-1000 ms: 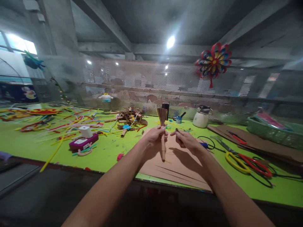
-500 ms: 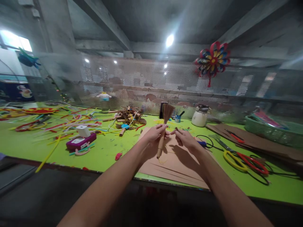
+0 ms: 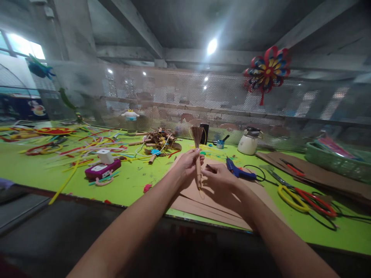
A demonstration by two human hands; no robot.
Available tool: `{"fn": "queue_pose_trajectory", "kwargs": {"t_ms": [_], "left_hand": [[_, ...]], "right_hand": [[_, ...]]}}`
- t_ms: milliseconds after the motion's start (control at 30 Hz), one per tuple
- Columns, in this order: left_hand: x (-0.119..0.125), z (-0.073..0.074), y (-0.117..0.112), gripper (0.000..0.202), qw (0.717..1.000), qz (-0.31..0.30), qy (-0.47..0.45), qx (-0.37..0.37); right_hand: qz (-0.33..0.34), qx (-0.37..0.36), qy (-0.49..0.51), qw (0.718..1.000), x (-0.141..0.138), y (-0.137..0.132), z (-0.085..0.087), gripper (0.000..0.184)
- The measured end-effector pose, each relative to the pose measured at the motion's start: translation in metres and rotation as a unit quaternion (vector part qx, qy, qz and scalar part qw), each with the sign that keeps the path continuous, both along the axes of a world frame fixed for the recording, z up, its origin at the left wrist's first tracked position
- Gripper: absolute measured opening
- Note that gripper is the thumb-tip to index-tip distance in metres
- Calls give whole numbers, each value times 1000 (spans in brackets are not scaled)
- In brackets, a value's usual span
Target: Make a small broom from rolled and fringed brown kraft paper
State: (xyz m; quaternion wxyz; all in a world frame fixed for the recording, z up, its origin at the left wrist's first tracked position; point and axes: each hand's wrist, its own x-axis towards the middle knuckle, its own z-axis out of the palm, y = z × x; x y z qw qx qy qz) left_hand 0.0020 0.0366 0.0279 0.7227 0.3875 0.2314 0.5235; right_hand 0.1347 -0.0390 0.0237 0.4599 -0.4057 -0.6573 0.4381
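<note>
My left hand (image 3: 187,164) is closed around a small brown paper broom (image 3: 198,154), held upright with its fringed head up. My right hand (image 3: 218,175) sits just right of the stick's lower end, fingers pinched together near the handle; what they grip is too small to make out. Both hands hover over brown paper sheets (image 3: 211,197) lying on the green table (image 3: 133,181). A blue glue gun (image 3: 236,170) lies just beyond my right hand.
Yellow and red scissors (image 3: 304,197) lie to the right, with a green basket (image 3: 336,160) behind them. A white kettle (image 3: 247,142), a black cup (image 3: 204,133), a scrap pile (image 3: 159,143), coloured strips (image 3: 72,150) and a purple box (image 3: 101,170) are spread across the table. A mesh screen (image 3: 174,96) backs it.
The broom tilted right, then came back upright. My right hand dropped lower and closer to the handle's bottom end, uncovering the blue glue gun behind it.
</note>
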Motion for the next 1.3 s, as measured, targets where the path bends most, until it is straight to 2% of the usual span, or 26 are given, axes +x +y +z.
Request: {"fn": "queue_pose_trajectory", "kwargs": {"t_ms": [133, 267, 333, 433, 567, 633, 833, 967, 1100, 1300], "left_hand": [[1, 3, -4, 9, 1000, -15, 4, 3], [3, 5, -10, 11, 1000, -26, 9, 4], [4, 6, -13, 11, 1000, -30, 8, -1], [4, 7, -16, 9, 999, -43, 2, -15], [2, 8, -19, 12, 997, -73, 5, -17], [-1, 9, -18, 14, 996, -83, 18, -7], [-13, 11, -10, 15, 987, -137, 38, 74], [-14, 12, -9, 12, 986, -124, 41, 106], [-14, 16, -10, 10, 991, -80, 37, 97], [-15, 17, -9, 7, 996, -23, 42, 80]], "right_hand": [[62, -74, 102, 990, -16, -14, -10, 25], [53, -108, 131, 984, -19, -12, -22, 28], [49, -109, 131, 984, -17, -4, -27, 29], [31, -73, 93, 992, -12, 12, -30, 31], [5, 0, -7, 1000, -4, 25, -25, 35], [14, 6, -19, 1000, -1, 24, -20, 36], [109, -89, 54, 989, 6, 12, -7, 35], [134, -105, 53, 984, 11, 11, -4, 32], [111, -92, 48, 988, 14, 13, -6, 34], [-13, -52, 67, 996, 19, 23, -12, 39]]}}
